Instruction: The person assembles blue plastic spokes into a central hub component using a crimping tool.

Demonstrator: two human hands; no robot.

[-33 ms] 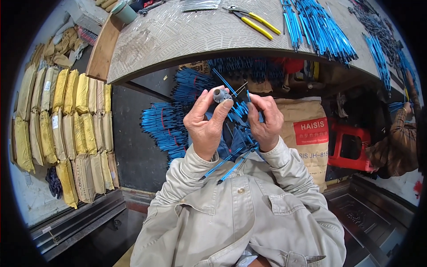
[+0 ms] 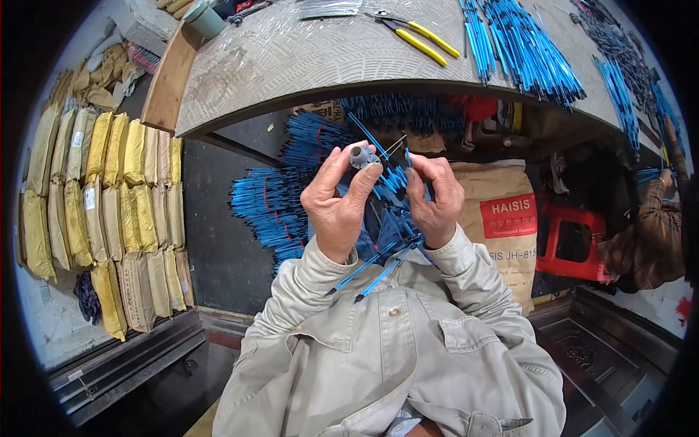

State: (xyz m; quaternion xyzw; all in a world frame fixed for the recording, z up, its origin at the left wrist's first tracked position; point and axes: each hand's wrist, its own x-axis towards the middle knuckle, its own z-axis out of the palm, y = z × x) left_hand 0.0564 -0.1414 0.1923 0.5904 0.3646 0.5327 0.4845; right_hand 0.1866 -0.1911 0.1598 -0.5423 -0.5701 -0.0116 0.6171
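Note:
My left hand pinches a small grey hollow fitting between thumb and fingers, its round opening facing up. Opposite it, a short gap away, my right hand grips a thin blue stick between thumb and forefinger. Two thin metal-coloured rods cross in the gap between the hands; what holds them is hidden. Beneath both hands, loose blue sticks with black tips lie across my lap. Tied bundles of similar blue sticks are heaped beyond my left hand, under the table.
The patterned grey table spans the far side, bearing yellow-handled pliers and piles of blue sticks. Stacked sacks line the left wall. A paper sack and red stool stand right, near another person's sleeve.

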